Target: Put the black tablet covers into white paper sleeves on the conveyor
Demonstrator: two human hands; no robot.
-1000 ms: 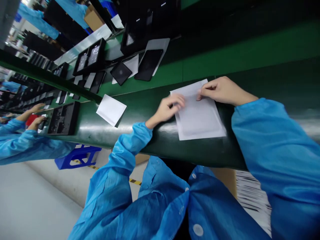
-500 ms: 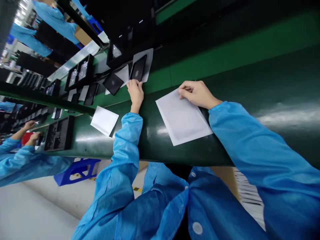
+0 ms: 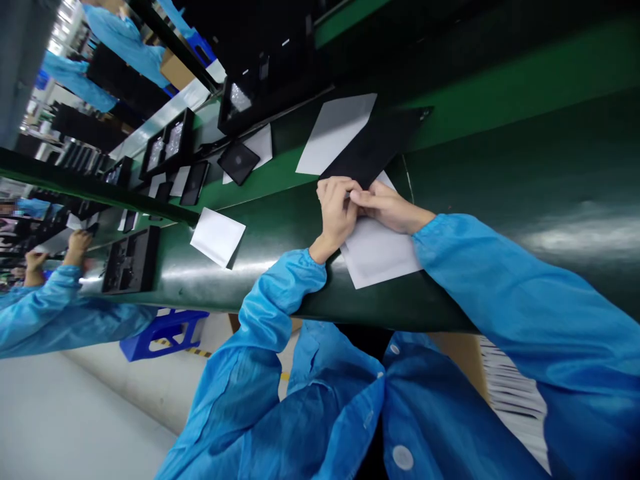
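My left hand [image 3: 336, 210] is closed on the near end of a black tablet [image 3: 375, 143], which slants up and away over the green bench. Meeting it fingertip to fingertip, my right hand [image 3: 389, 205] is closed at the upper edge of a white envelope [image 3: 385, 257]. The envelope lies flat on the bench beneath both hands, its top edge partly hidden by them and the tablet. What my right fingertips pinch is partly covered. A loose white sheet [image 3: 336, 130] lies beside the tablet on its left.
To the left lie another white envelope [image 3: 218, 237], a smaller black tablet [image 3: 239, 163] and black trays [image 3: 132, 260]. A green bar [image 3: 100, 195] crosses there. A co-worker's hand [image 3: 79, 245] is further left, above a blue stool [image 3: 163, 333].
My left hand has drawn the black tablet from the back of the bench rightward to the envelope, beside my right hand. The white sheet has shifted right with it. My right hand stays at the envelope.
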